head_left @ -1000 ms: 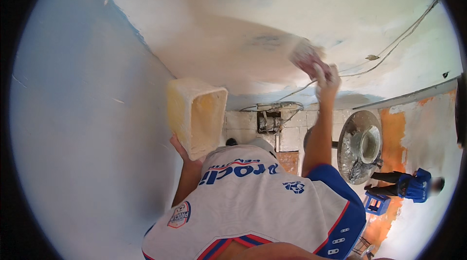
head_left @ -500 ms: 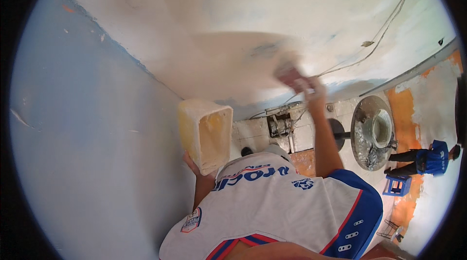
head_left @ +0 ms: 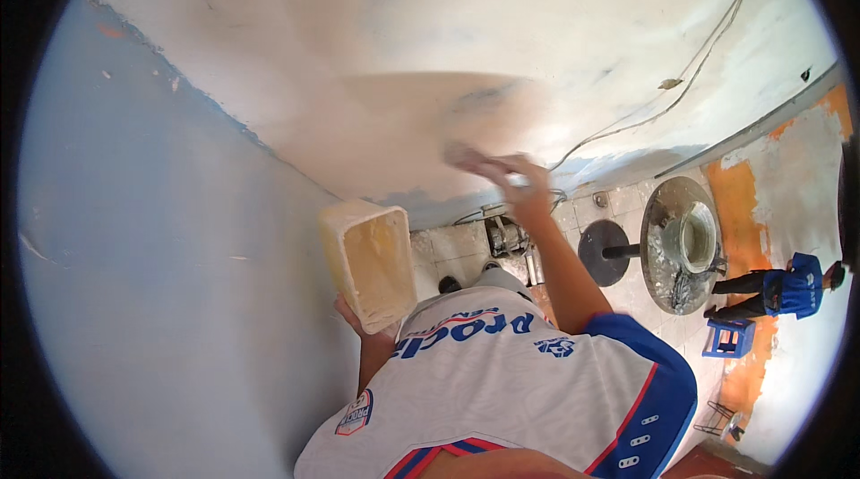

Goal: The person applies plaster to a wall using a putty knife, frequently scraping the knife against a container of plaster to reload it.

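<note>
Right hand (head_left: 528, 190) has moved blurred brush (head_left: 473, 160) leftward, nearer tub (head_left: 339, 255).

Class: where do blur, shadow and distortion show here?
In the head view, blur smears the brownish handheld tool in the right hand, while the yellowish-white rectangular tub looks sharper; in the head view, a shadow crosses the off-white wall, and fisheye distortion bows its lower edge.

I see open air to the right of the tub (head_left: 380, 255), between its rim and the right hand (head_left: 527, 190), where another hand could slip through. On the tub's left the blue wall (head_left: 170, 237) blocks the way; I can't tell how narrow the gap is. Beyond the tub the pale wall (head_left: 313, 120) stops any reach, and cables (head_left: 738, 6) cross it, well to the tub's right.
</note>
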The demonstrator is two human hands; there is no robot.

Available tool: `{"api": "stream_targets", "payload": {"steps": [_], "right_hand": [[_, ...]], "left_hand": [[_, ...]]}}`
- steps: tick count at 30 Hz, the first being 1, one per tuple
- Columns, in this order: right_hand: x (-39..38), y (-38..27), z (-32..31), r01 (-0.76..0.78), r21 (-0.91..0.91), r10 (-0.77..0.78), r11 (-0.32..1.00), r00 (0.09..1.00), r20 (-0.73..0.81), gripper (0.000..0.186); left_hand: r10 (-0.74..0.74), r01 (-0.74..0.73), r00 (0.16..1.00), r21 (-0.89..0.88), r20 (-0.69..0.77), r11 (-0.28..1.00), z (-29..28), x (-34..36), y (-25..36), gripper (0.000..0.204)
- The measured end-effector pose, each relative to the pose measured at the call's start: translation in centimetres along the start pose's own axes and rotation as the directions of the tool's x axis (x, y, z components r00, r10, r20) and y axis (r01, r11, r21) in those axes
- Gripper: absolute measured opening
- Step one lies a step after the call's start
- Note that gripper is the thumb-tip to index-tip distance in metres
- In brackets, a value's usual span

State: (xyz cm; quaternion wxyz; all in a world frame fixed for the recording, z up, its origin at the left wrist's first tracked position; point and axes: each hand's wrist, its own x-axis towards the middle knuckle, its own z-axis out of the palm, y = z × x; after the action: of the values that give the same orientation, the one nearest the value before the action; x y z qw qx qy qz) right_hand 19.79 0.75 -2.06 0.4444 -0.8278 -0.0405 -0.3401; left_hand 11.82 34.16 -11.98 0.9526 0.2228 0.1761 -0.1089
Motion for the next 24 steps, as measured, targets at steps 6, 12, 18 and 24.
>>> {"api": "stream_targets", "payload": {"steps": [6,12,18,24], "right_hand": [[6.5,0.7,-3.0,-0.118,-0.086,0.098,0.989,0.974,-0.206,0.02],[0.9,2.9,-7.6,-0.029,0.043,0.036,0.999,0.982,-0.187,0.016],[5.8,2.0,-1.5,-0.163,0.011,0.163,0.987,0.985,-0.063,0.015],[1.6,6.6,-14.4,-0.301,0.463,0.436,0.834,0.873,-0.218,0.012]], "left_hand": [[-0.074,0.071,0.996,-0.052,-0.057,0.996,2.4,-0.7,-0.8,0.062],[-0.003,-0.004,0.993,0.063,0.12,0.998,4.0,-0.3,-2.8,0.056],[0.189,-0.376,0.926,0.758,0.327,0.533,2.1,0.0,-5.3,0.062],[-0.011,0.018,0.991,-0.052,0.135,0.999,4.7,-1.3,-10.5,0.06]]}}
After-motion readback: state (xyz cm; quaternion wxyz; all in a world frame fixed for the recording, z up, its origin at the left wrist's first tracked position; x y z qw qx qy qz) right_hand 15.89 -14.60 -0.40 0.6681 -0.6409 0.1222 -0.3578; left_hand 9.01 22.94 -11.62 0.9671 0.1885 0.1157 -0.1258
